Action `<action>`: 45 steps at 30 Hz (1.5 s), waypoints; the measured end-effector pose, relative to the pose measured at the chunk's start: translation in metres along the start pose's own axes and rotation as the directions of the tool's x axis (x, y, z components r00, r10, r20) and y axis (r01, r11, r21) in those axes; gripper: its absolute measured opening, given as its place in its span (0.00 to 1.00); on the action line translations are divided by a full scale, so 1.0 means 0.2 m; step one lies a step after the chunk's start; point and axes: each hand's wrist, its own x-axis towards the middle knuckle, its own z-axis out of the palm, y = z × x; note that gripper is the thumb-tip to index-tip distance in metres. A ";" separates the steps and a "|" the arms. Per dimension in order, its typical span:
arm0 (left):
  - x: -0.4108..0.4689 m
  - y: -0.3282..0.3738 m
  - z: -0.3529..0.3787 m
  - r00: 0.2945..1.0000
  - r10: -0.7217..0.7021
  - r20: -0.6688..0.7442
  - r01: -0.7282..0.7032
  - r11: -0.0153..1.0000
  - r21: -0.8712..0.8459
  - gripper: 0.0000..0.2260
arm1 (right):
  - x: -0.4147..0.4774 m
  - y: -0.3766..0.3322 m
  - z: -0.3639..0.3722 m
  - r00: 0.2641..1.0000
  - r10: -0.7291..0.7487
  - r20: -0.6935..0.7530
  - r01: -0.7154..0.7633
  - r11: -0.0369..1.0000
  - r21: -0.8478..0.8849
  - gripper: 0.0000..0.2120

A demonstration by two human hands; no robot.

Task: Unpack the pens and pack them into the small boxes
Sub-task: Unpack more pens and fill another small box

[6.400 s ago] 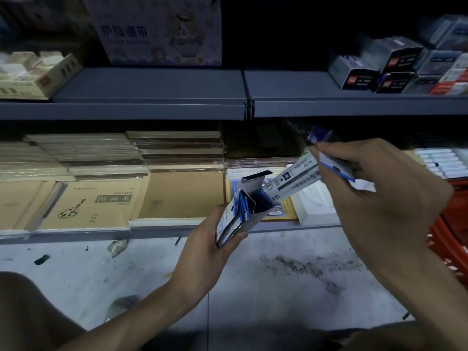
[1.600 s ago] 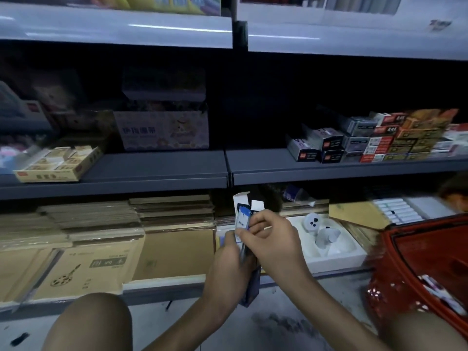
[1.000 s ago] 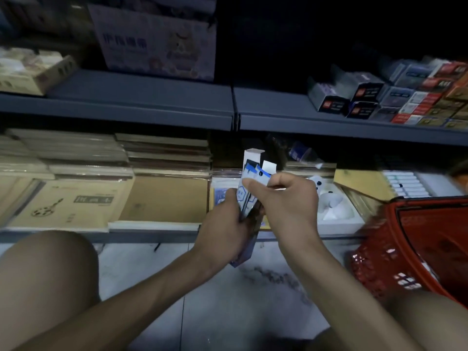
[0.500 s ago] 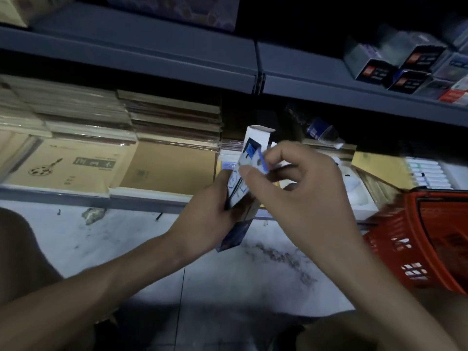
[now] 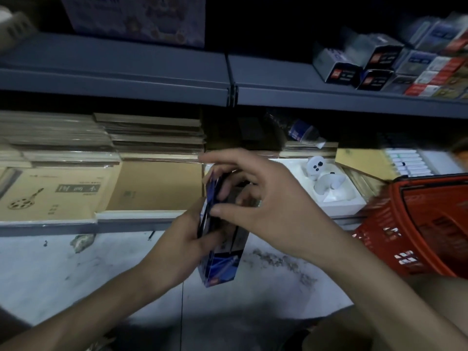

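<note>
A small blue and white pen box (image 5: 220,264) stands upright in the middle of the view, above the pale floor. My left hand (image 5: 188,239) grips its left side from below. My right hand (image 5: 255,198) covers the top end of the box, thumb against the front edge and fingers curled over the opening. The box's top flap and whatever is inside are hidden behind my right hand.
A red plastic basket (image 5: 425,224) sits at the right. The low shelf (image 5: 141,219) holds stacks of brown notebooks (image 5: 101,138) and a white tray (image 5: 336,198) with a white figurine. Small dark and red boxes (image 5: 379,67) line the upper shelf at right.
My right hand has come down over the top of the box, so the white flap that stood up is no longer seen. The view has dipped slightly and drawn closer.
</note>
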 end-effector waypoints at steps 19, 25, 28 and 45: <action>-0.01 0.07 0.09 0.994 0.030 0.109 -0.019 0.995 -0.100 0.17 | 0.01 -0.02 -0.17 0.970 -0.005 -0.243 0.082 0.948 0.307 0.09; 0.00 0.08 0.10 0.993 0.045 0.112 -0.037 0.996 -0.075 0.18 | 0.00 -0.03 -0.15 0.984 -0.055 -0.171 0.078 0.988 0.133 0.11; -0.01 0.06 0.11 0.996 0.041 0.075 -0.036 0.997 -0.067 0.17 | 0.00 -0.05 -0.16 0.929 -0.082 -0.361 0.143 0.979 0.146 0.13; -0.11 -0.14 0.06 0.978 -0.013 -0.208 0.012 1.000 -0.009 0.20 | -0.01 0.04 -0.17 0.719 -0.140 -0.681 0.105 0.990 -0.093 0.12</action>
